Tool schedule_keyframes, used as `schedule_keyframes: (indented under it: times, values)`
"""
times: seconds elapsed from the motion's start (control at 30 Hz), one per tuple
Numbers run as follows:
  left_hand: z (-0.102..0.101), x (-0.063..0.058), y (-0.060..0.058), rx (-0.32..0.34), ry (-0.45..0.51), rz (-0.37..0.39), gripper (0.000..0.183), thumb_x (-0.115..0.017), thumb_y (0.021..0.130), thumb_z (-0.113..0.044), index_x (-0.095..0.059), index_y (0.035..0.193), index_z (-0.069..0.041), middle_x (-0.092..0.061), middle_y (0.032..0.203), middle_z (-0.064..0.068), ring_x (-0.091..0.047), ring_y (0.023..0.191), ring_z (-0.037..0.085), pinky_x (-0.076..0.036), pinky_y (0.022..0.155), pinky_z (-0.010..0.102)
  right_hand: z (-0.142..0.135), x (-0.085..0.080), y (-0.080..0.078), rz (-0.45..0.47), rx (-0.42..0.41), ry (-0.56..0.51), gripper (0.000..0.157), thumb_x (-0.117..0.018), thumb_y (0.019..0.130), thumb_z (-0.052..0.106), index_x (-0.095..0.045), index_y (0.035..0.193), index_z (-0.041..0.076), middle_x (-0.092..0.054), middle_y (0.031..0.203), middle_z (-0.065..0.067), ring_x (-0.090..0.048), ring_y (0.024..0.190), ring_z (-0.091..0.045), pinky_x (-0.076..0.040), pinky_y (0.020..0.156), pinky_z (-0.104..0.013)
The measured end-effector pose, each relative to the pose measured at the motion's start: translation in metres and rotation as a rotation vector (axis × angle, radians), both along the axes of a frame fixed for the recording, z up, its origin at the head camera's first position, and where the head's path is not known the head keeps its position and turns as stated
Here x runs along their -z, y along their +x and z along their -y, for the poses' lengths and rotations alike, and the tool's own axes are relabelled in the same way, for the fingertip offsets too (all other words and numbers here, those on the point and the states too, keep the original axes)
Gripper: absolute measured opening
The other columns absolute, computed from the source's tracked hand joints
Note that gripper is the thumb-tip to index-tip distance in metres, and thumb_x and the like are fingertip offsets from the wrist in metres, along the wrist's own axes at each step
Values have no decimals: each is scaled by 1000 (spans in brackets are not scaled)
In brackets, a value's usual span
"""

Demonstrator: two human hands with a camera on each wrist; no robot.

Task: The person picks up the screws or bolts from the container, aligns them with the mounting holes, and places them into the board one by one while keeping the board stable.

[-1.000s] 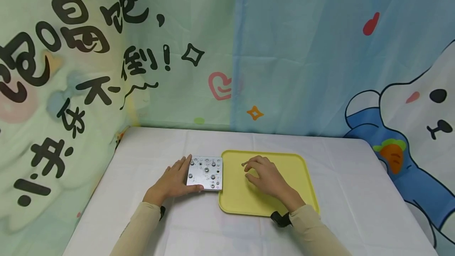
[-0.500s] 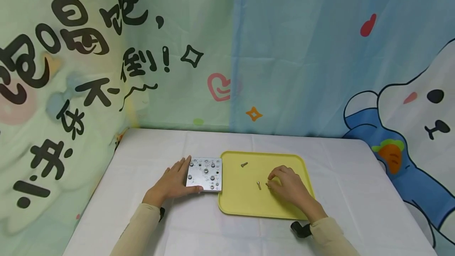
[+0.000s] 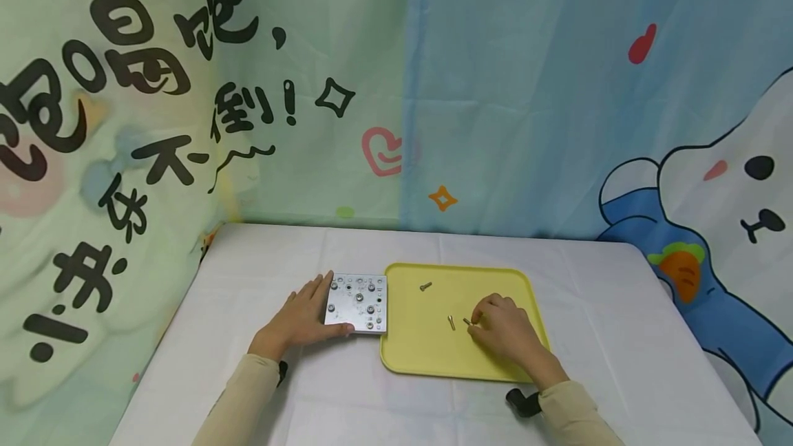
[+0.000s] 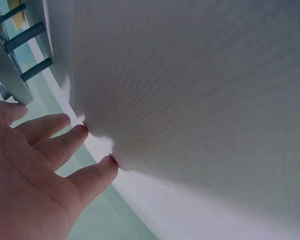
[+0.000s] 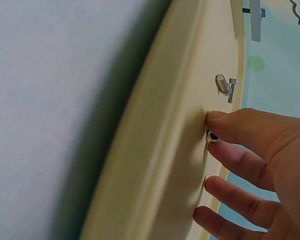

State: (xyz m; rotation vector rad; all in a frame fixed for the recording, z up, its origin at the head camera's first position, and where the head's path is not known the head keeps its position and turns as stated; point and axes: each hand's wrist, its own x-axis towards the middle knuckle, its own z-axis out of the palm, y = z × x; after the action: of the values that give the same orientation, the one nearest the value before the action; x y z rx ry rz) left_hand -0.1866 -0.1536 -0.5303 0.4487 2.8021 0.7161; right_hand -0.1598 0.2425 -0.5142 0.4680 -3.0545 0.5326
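A silver metal plate [image 3: 356, 303] with several screws set in it stands at the tray's left edge. My left hand [image 3: 301, 319] spans its left side, fingers extended, thumb along the near edge. In the left wrist view, threaded screw shanks [image 4: 25, 37] stick out under the plate, and the other fingertips rest on the cloth. On the yellow tray [image 3: 421, 356], my right hand [image 3: 508, 329] pinches a small socket-head screw [image 5: 213, 136] between thumb and index finger. Another screw [image 3: 451, 323] lies just left of those fingertips, and one more screw [image 3: 425, 286] lies farther back.
A white cloth [image 3: 595, 336] covers the table under plate and tray. Printed curtains [image 3: 495, 122] hang behind the table's back edge and along its left side. The tray has a low raised rim.
My right hand moved from the tray's back left toward its right middle, uncovering the loose screws, and now has a screw between its fingertips. My left hand stays at the plate.
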Motion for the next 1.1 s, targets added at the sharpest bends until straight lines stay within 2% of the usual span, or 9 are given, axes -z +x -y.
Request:
schedule_keyframes:
  times: [0.37,0.57,0.73,0.97,1.1]
  values:
    - [0,-2,0,1,1,8,119,-68,76,-75,-16,162,-11,-26,160,21,-25,147,36,-21,116,60,2,3,-3,-71,-22,-5,10,-75,87,14,-67,81,17,-63,109,-11,-58,98,-36,-50,76,-56]
    - [1,0,-1,3,-2,9,120,-67,76,-77,-15,162,-12,-26,161,20,-24,147,36,-21,116,59,8,3,-8,-110,-33,-48,8,-74,87,15,-67,83,17,-63,109,-10,-58,100,-36,-49,78,-56]
    - [1,0,-2,1,-2,13,119,-68,76,-76,-15,162,-12,-26,161,20,-25,147,36,-21,116,59,19,-2,-13,-129,-59,-100,5,-73,88,14,-69,85,16,-64,110,-11,-58,102,-37,-49,80,-57]
    - [1,1,-2,-4,0,16,119,-68,76,-75,-15,162,-11,-26,161,20,-24,147,36,-21,116,59,42,-10,-23,-192,-121,-108,8,-77,86,14,-69,84,14,-64,110,-12,-59,101,-36,-51,77,-55]
    - [1,1,-2,-3,1,21,118,-69,77,-74,-15,162,-12,-26,161,20,-24,147,36,-21,116,59,57,-15,-29,-195,-139,-121,8,-77,87,14,-69,84,15,-64,112,-10,-59,104,-35,-50,81,-56]
